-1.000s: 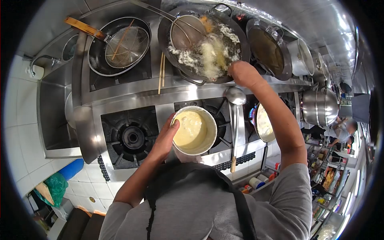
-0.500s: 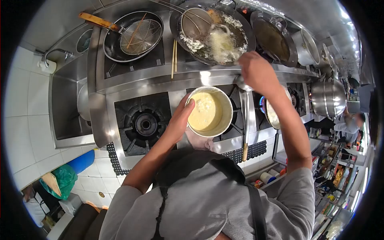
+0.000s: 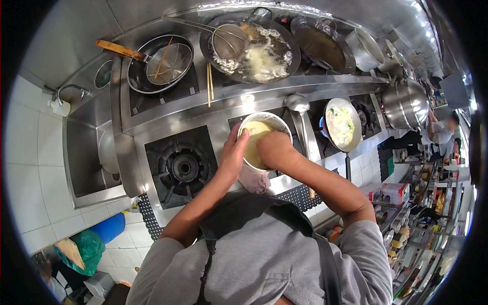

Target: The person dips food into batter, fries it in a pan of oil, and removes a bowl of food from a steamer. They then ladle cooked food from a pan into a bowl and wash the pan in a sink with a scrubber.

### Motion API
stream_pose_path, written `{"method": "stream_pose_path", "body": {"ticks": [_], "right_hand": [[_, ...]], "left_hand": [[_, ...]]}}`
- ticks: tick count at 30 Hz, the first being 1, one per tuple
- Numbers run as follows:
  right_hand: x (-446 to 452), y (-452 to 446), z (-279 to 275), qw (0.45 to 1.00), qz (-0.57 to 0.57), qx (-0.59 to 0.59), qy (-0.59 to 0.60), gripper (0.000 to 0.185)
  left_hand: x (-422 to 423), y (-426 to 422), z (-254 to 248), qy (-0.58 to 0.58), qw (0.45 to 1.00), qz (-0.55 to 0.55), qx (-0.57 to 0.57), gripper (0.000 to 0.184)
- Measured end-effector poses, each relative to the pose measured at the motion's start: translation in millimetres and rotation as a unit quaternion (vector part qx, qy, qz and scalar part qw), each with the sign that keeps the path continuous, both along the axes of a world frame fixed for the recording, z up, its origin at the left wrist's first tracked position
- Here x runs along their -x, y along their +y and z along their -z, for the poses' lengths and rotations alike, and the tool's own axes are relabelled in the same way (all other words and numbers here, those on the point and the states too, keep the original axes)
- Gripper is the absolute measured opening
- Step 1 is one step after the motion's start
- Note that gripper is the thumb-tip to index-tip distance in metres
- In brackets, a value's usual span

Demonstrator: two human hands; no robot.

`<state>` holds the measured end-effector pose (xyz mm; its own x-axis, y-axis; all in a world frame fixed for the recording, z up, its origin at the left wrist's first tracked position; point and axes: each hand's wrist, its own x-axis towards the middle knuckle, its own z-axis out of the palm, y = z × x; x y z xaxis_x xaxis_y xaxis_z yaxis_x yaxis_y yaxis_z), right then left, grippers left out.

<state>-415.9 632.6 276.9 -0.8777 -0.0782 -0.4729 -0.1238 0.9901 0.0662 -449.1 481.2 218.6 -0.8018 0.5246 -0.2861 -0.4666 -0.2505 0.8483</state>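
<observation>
A: What are the hands doing?
B: The left hand point(image 3: 233, 155) grips the side of one white tub point(image 3: 265, 116), thumb over its rim. The right hand point(image 3: 275, 149) reaches inside; its fingers are hidden, so I cannot tell whether they are open or closed.
A: Where is the tub, and what does it hold?
B: Just in front of the person's chest, over the stove's front row. Inside is smooth, thick, pale yellow batter point(image 3: 252, 148).
A: Any writing?
B: A red-and-white box point(image 3: 395, 193) sits at right, its print too small to read.
A: And around the tub?
B: Two woks: one point(image 3: 207, 50) with pale, foamy batter point(image 3: 260, 63) in oil, one point(image 3: 351, 60) with brown liquid. Two strainers, one fine-mesh point(image 3: 228, 42), one wire point(image 3: 175, 63) in a black frying pan point(image 3: 133, 79). Two pale chopsticks point(image 3: 210, 85), one ladle point(image 3: 297, 103), and one small pan point(image 3: 358, 133) of greens beside a blue flame point(image 3: 323, 124).
</observation>
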Motion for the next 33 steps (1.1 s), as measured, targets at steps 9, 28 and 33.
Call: {"method": "stream_pose_path", "body": {"ticks": [9, 28, 33], "right_hand": [[-17.5, -19.5, 6.5, 0.987, 0.096, 0.013, 0.13, 0.026], [-20.6, -8.9, 10.3, 0.989, -0.103, -0.013, 0.105, 0.027], [-17.7, 0.4, 5.1, 0.993, -0.069, 0.042, 0.088, 0.023]], "left_hand": [[-14.7, -0.3, 5.4, -0.003, 1.0, -0.022, 0.01, 0.074], [-18.1, -6.0, -8.4, 0.018, 1.0, 0.023, 0.005, 0.07], [-16.4, -2.9, -2.9, -0.001, 1.0, 0.005, -0.002, 0.064]]}}
